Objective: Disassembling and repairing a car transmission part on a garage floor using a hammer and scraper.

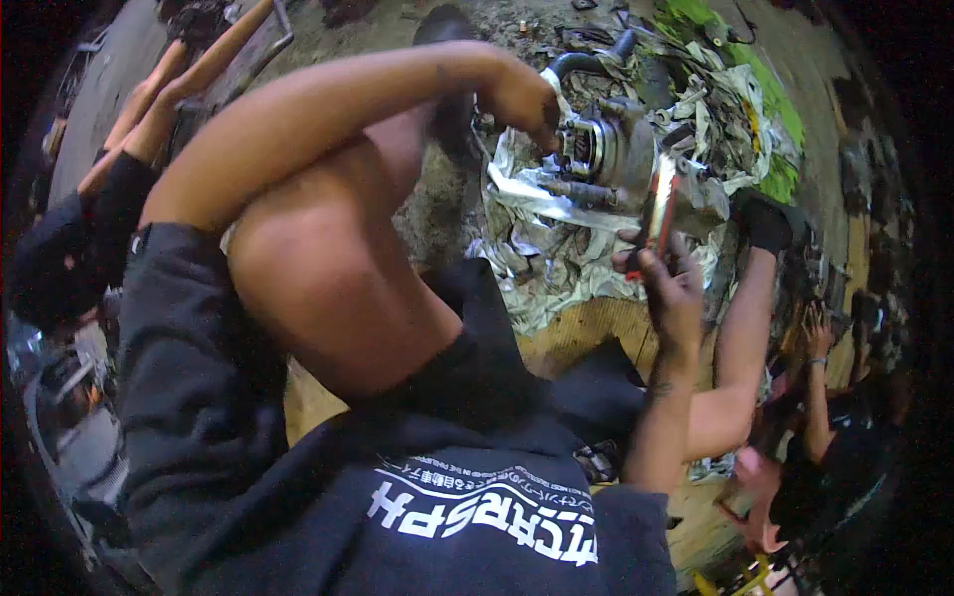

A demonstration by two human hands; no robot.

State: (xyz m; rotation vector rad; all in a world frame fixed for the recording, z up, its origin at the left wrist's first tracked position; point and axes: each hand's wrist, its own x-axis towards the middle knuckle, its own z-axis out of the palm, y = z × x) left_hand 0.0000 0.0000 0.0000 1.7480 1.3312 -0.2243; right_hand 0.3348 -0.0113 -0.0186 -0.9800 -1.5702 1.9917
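Observation:
A greasy metal machine part [621, 149] with a round, ringed end lies on crumpled, soiled white cloths [556, 283]. My left hand [522, 99] reaches over my raised knee, its fingers curled down against the ringed end. Whatever may be between those fingertips is hidden. Lower and to the right, my right hand [671, 273] is closed around a slim red-and-black work light [658, 214], held upright with a bright strip along it. The light stands in front of the part's right side.
A dark hose [586, 65] bends behind the part. Green sheeting [780, 114] lies at the far right of the cloths, and cardboard [586, 333] lies under their near edge. Another person's arms [164, 94] show at far left; a second person [830, 447] is at lower right.

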